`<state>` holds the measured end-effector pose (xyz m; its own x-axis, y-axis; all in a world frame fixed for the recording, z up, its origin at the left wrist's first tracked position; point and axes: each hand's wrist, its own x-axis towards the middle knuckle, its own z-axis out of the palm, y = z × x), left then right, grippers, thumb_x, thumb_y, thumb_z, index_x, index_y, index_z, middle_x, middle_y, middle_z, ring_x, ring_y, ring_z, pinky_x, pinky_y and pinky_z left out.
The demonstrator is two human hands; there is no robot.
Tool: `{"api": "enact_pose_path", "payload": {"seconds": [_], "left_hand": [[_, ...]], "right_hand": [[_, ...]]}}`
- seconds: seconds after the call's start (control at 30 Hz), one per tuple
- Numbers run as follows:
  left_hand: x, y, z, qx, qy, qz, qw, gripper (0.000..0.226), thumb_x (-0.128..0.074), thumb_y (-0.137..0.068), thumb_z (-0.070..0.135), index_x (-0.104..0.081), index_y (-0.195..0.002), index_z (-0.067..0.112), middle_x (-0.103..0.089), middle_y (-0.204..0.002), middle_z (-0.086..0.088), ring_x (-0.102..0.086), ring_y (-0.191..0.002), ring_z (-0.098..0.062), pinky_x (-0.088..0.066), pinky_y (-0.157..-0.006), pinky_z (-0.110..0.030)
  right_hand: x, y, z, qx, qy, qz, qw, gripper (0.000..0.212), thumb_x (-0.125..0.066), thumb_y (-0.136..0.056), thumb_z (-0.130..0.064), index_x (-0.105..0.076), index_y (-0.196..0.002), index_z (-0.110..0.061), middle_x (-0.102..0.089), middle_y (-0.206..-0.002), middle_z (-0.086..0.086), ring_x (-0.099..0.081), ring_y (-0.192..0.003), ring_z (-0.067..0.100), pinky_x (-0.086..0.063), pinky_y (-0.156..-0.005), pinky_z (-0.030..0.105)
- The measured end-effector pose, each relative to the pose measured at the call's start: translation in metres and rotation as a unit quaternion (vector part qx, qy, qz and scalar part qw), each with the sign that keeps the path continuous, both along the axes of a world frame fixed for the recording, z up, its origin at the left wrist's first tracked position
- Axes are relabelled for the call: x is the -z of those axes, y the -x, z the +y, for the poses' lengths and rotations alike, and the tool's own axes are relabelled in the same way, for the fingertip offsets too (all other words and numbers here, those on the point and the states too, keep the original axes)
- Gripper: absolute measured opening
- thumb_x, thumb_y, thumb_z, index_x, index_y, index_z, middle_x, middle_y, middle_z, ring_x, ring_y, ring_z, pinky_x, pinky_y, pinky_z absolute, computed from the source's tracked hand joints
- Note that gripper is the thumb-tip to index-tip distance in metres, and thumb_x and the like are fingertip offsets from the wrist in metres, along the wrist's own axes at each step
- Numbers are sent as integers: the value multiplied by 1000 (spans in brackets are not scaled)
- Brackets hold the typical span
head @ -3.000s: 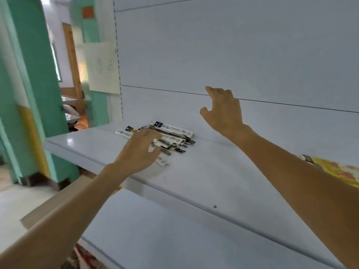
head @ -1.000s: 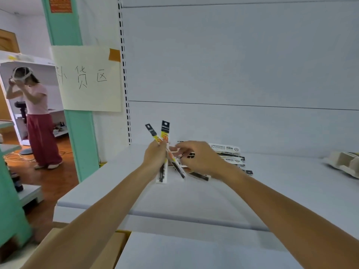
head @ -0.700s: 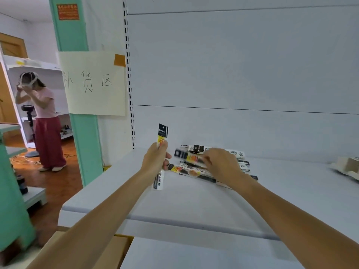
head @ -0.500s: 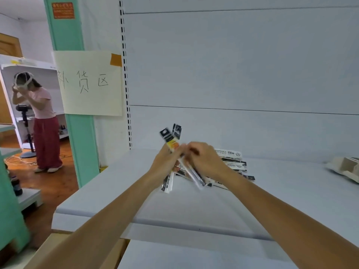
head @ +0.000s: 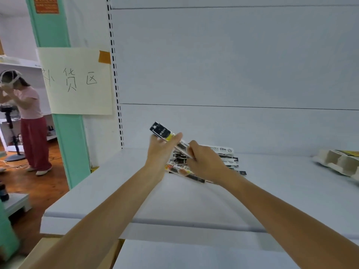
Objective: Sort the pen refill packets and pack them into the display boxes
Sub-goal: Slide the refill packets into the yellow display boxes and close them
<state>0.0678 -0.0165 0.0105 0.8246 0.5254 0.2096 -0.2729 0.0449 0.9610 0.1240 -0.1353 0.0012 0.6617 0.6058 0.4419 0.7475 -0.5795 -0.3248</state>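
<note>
I pinch a pen refill packet (head: 161,131) in my left hand (head: 158,154), its black header card sticking up and to the left above my thumb. My right hand (head: 205,162) grips the packet's lower end between thumb and fingertips, so both hands are closed on the same packet. The loose pile of refill packets (head: 217,158) lies on the white shelf (head: 108,187) just behind and under my hands.

I judge these packets to be very light, thin and flexible, with glossy film that slips and fans out easily. They will bend if held by one end, so the stiffer header card or the middle is the best place to grip.

The shelf has plenty of bare room to the left and near me, with the front edge well clear of the pile. A cardboard display box (head: 338,162) sits at the far right, well apart.
</note>
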Motion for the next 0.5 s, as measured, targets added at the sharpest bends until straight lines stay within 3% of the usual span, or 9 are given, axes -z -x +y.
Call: {"api": "enact_pose_path", "payload": {"seconds": [0.03,0.07,0.1,0.13,0.17,0.23,0.3,0.4,0.5], "left_hand": [[-1,2,7,-132,-131,-3,983,63,-70,-79,36,-40,-130,15,-44,-133,-5,-39,-128,-20,-34,-104,-32],[-3,4,16,-245,-296,-55,922,77,-70,-75,41,-34,-136,13,-35,-140,-8,-29,-133,-23,-28,-107,-33],[-4,5,23,-297,-472,-121,821,82,-67,-72,45,-32,-138,13,-32,-142,-10,-25,-134,-25,-25,-109,-36],[-6,5,26,-270,-620,-145,722,82,-65,-69,48,-33,-138,17,-34,-141,-10,-26,-133,-25,-25,-111,-40],[-7,5,27,-193,-725,-108,652,79,-64,-69,51,-35,-136,21,-41,-138,-6,-31,-130,-24,-28,-110,-41],[-2,4,19,-63,-804,57,589,63,-60,-77,55,-42,-128,23,-55,-123,1,-49,-116,-21,-37,-94,-34],[5,0,12,-38,-795,133,590,45,-52,-87,50,-45,-119,19,-58,-113,1,-55,-104,-23,-37,-73,-30],[12,-1,12,-40,-754,128,642,33,-50,-91,39,-48,-115,16,-60,-108,-5,-56,-97,-28,-33,-68,-29],[13,0,13,-16,-690,146,708,23,-52,-91,37,-53,-105,18,-60,-94,-5,-57,-89,-28,-35,-65,-29]], "right_hand": [[0,-2,-6,18,17,3,1000,11,-43,-87,-13,-33,-85,-14,-43,-68,-1,-44,-67,26,-29,-52,32],[1,-4,-12,33,36,-1,999,10,-43,-87,-15,-34,-84,-14,-43,-68,-3,-44,-67,25,-28,-52,30],[2,-4,-17,42,57,-11,997,11,-45,-87,-19,-36,-82,-15,-45,-69,-3,-44,-68,24,-28,-53,30],[3,-4,-20,46,81,-30,995,14,-48,-86,-23,-37,-81,-16,-47,-72,-2,-45,-70,23,-28,-55,30],[3,-4,-22,43,104,-52,992,18,-52,-86,-27,-38,-79,-18,-49,-74,-1,-45,-71,23,-28,-57,30],[3,-3,-23,17,118,-90,989,22,-56,-86,-33,-41,-79,-18,-53,-78,3,-45,-72,23,-29,-59,30],[-1,-1,-25,-17,104,-87,991,27,-61,-85,-35,-48,-93,-14,-54,-78,-1,-46,-71,21,-31,-55,30],[-9,-3,-39,-46,58,5,997,44,-67,-76,-50,-53,-101,-17,-59,-83,-9,-53,-74,13,-41,-63,22],[-12,-6,-58,-58,-150,161,974,36,-53,-85,-52,-59,-104,-22,-63,-101,-10,-57,-95,4,-42,-78,18]]}}
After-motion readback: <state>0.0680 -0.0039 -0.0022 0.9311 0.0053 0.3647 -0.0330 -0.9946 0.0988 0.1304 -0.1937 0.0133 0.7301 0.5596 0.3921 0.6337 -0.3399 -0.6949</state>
